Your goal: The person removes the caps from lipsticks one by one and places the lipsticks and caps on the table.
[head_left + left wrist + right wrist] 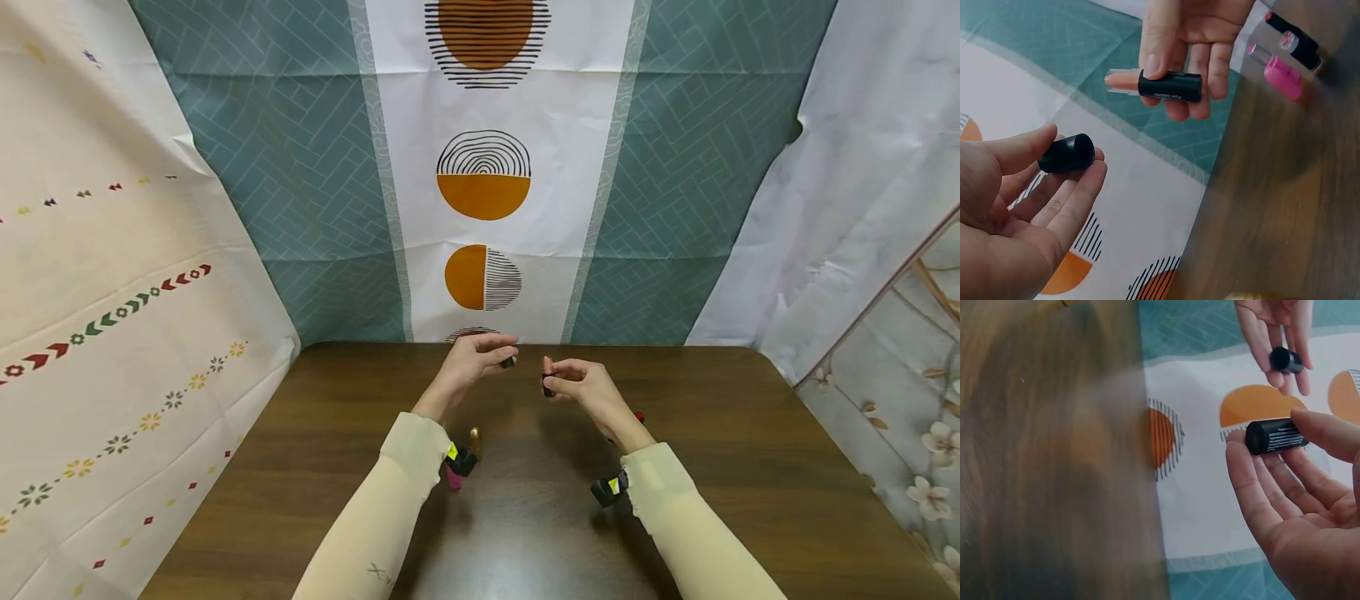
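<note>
Between thumb and partly curled fingers, a black cap (1057,157) is pinched by the left hand (472,360), a lipstick (1175,86) by the right hand (588,387), apart above the table (337,433); either might be dropped were its grip slackened.

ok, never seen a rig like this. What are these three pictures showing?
No robot here: a person works bare-handed. The wide picture comes from a head-worn camera looking forward and down; the two close-ups come from a small black camera on each wrist. The left hand holds a black cap; the right hand holds a peach-ended black lipstick. On the wooden table are a gold tube, a clear-ended pink tube and a red-ended black tube.
</note>
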Demonstrator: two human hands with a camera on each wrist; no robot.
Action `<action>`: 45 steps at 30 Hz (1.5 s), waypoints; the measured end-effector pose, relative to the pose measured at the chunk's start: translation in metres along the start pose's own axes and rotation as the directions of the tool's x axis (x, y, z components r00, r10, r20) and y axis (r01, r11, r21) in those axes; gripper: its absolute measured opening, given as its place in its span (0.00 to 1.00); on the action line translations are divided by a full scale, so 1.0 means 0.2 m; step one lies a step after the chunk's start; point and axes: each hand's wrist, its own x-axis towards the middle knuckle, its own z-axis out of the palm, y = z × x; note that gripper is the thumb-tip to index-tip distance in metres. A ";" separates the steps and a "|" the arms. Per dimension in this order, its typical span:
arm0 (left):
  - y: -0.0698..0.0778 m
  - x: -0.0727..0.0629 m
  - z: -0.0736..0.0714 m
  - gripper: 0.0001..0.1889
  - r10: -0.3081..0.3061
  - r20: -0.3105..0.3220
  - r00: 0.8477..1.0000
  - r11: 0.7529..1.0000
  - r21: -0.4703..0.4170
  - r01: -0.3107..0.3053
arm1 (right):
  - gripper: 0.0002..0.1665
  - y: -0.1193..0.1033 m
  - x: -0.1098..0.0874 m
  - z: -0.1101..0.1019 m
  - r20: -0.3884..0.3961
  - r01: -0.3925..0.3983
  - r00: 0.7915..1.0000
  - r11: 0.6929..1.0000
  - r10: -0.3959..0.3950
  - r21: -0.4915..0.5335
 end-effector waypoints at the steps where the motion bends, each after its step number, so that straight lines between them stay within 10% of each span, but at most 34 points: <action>1: 0.00 0.00 0.01 0.17 0.009 0.007 1.000 1.000 -0.001 -0.009 | 0.23 -0.01 0.00 -0.01 -0.005 -0.002 1.000 1.000 0.001 -0.009; 19: -0.11 0.01 0.34 0.14 0.150 -0.157 0.976 0.937 0.338 -0.090 | 0.21 0.00 -0.04 -0.11 -0.103 -0.021 0.995 0.995 0.011 -0.093; 27: -0.24 -0.03 0.45 0.14 0.220 -0.256 0.941 0.934 0.332 -0.128 | 0.16 0.04 -0.03 -0.07 -0.141 -0.034 0.990 0.981 0.007 -0.190; 45: -0.45 -0.04 0.53 0.16 0.204 -0.309 0.929 0.903 0.426 -0.056 | 0.07 0.21 0.01 0.07 -0.237 -0.134 0.971 0.826 0.001 -0.548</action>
